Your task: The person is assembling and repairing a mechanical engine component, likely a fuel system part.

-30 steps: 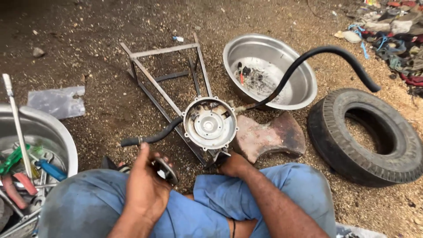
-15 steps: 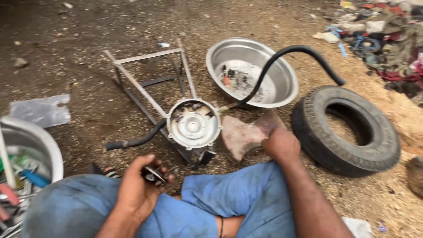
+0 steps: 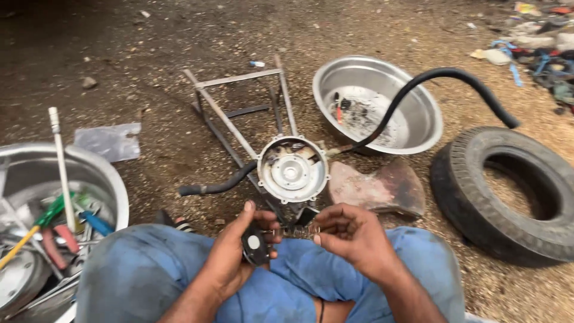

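My left hand point(image 3: 230, 257) holds a small black round part point(image 3: 255, 246) with a pale centre, just above my blue-trousered knees. My right hand point(image 3: 353, 234) pinches a short coiled metal spring point(image 3: 294, 229) that runs across to that black part. Right in front of both hands sits a round silver pump housing point(image 3: 292, 169), open side up, on a thin metal frame point(image 3: 239, 113). Two black hoses leave the housing: a short one point(image 3: 216, 186) to the left and a long curved one point(image 3: 431, 83) to the right.
A steel bowl point(image 3: 418, 98) with small parts lies behind the housing. A worn tyre point(image 3: 508, 191) lies on the right, a reddish flat metal piece point(image 3: 373, 188) beside it. At left, a steel basin point(image 3: 98, 173) holds several tools. Gravel ground and scattered litter lie all around.
My right hand has come back from the reddish piece near the tyre to the spring by my left hand. The view has swung left.
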